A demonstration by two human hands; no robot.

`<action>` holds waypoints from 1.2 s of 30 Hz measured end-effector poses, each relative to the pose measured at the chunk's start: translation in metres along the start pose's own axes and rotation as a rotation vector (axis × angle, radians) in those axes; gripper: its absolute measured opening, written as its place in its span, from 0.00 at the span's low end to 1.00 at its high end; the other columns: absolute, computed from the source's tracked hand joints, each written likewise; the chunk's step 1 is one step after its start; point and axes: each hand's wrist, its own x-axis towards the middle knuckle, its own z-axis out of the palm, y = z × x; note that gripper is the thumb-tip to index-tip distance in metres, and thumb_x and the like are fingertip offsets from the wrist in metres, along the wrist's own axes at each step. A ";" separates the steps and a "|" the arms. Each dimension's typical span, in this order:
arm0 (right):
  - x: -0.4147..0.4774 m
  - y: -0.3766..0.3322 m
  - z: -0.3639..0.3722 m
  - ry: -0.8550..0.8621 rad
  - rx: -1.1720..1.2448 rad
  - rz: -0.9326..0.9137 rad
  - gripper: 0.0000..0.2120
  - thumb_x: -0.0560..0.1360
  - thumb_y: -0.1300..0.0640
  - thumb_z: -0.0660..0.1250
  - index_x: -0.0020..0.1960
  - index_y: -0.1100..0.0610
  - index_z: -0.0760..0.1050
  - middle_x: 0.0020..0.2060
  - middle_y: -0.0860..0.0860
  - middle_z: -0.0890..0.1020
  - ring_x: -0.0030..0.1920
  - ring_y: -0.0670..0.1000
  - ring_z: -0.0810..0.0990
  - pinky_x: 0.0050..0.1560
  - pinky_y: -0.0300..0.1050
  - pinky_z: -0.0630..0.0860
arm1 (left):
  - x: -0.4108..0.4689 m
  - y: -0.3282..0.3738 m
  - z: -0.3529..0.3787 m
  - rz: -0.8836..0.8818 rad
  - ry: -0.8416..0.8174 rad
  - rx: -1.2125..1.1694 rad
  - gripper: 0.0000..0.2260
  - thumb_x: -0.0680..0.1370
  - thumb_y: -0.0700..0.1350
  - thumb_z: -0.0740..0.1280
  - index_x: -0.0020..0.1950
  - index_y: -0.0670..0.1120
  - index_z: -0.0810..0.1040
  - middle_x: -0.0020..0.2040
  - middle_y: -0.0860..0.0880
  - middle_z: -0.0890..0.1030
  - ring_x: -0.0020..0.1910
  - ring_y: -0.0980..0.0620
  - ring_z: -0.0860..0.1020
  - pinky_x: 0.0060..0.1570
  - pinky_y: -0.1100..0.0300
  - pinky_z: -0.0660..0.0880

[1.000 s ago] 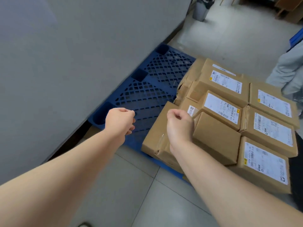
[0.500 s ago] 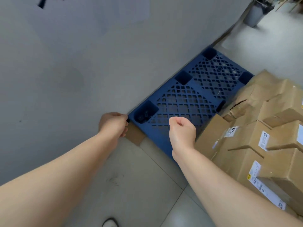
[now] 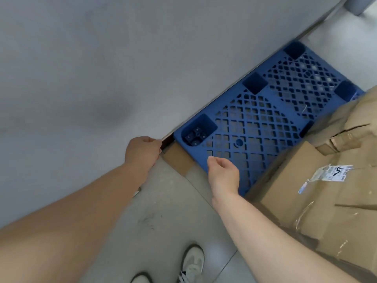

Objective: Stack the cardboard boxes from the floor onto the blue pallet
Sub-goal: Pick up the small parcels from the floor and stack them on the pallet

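Observation:
The blue pallet (image 3: 265,123) lies on the floor against a grey wall, its lattice top bare on the left half. Brown cardboard boxes (image 3: 326,190) with white labels are piled on its right side, the nearest one creased and overhanging the front edge. My left hand (image 3: 142,152) is curled in a fist at the foot of the wall, just left of the pallet's near corner, and holds nothing that I can see. My right hand (image 3: 223,174) hovers over the pallet's front edge with loosely curled fingers, empty.
A flat scrap of cardboard (image 3: 177,160) sticks out from under the pallet's near corner. The grey wall (image 3: 102,68) fills the left and top. My shoes (image 3: 192,264) stand on the tiled floor below. A grey bin (image 3: 359,5) shows at the top right.
The view has swung left and down, so the boxes slid to the right edge. Both hands have come down to the pallet's near corner. My right hand's fingers have loosened from a fist.

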 end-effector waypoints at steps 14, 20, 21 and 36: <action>0.157 0.139 0.081 -0.056 -0.084 0.222 0.04 0.77 0.55 0.64 0.47 0.54 0.76 0.40 0.50 0.75 0.42 0.52 0.73 0.45 0.47 0.72 | 0.154 -0.134 0.096 -0.001 -0.001 0.236 0.05 0.77 0.47 0.66 0.44 0.48 0.80 0.47 0.45 0.82 0.47 0.45 0.80 0.54 0.51 0.78; 0.210 0.183 0.112 -0.135 -0.103 0.305 0.11 0.78 0.56 0.63 0.58 0.56 0.76 0.47 0.52 0.77 0.50 0.54 0.76 0.58 0.51 0.76 | 0.208 -0.177 0.130 0.031 0.009 0.315 0.12 0.78 0.45 0.65 0.60 0.44 0.80 0.58 0.43 0.80 0.58 0.43 0.77 0.62 0.51 0.73; 0.218 0.186 0.115 -0.152 -0.103 0.321 0.09 0.78 0.57 0.62 0.57 0.56 0.76 0.46 0.52 0.76 0.51 0.54 0.76 0.59 0.51 0.76 | 0.218 -0.182 0.135 0.051 0.001 0.345 0.15 0.78 0.44 0.64 0.64 0.45 0.77 0.62 0.44 0.78 0.61 0.43 0.75 0.64 0.52 0.72; 0.201 0.192 0.110 -0.270 -0.063 0.416 0.10 0.81 0.57 0.58 0.60 0.56 0.72 0.58 0.55 0.76 0.59 0.57 0.76 0.65 0.55 0.72 | 0.220 -0.216 0.120 0.067 -0.001 0.810 0.23 0.80 0.58 0.57 0.67 0.45 0.74 0.64 0.39 0.75 0.62 0.40 0.74 0.60 0.51 0.72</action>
